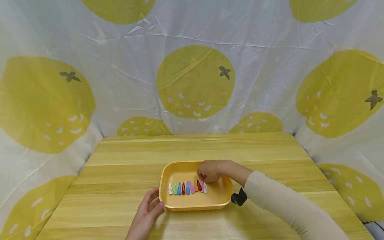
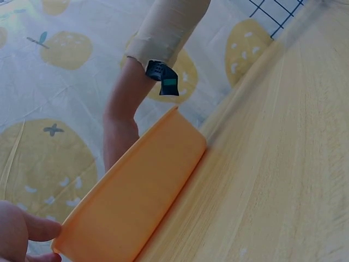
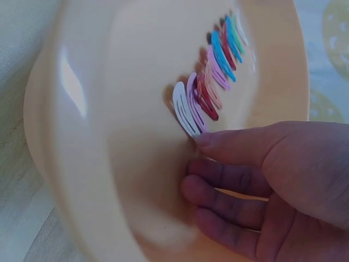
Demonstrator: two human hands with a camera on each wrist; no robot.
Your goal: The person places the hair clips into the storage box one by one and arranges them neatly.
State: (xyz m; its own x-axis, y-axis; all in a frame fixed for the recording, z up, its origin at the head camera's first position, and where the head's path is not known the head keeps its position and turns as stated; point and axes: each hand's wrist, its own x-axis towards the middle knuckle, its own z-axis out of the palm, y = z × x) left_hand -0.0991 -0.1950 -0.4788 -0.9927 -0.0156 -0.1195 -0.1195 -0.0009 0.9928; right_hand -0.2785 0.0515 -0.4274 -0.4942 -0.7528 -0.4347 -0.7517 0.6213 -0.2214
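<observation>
A yellow plastic tray [image 1: 207,207] stands on the wooden table and holds a row of colourful snap hair clips [image 1: 183,188], lying side by side. My left hand [image 1: 147,210] grips the tray's front left corner, thumb at the front and fingers along the left wall. Reaching in over the right part, my right hand [image 1: 211,170] has its thumb tip on the lower end of the white hair clip [image 3: 185,109], pinching it at the row's right end. A purple hair clip [image 3: 193,101] lies right beside it. The right index fingertip is hidden behind the thumb.
The wooden table [image 1: 120,173] extends around the tray. Behind it hangs a white curtain [image 1: 258,66] with yellow fruit prints. A small black device [image 1: 239,197] sits at the right wrist. Dark grid wire [image 2: 278,16] shows beyond the table in the left wrist view.
</observation>
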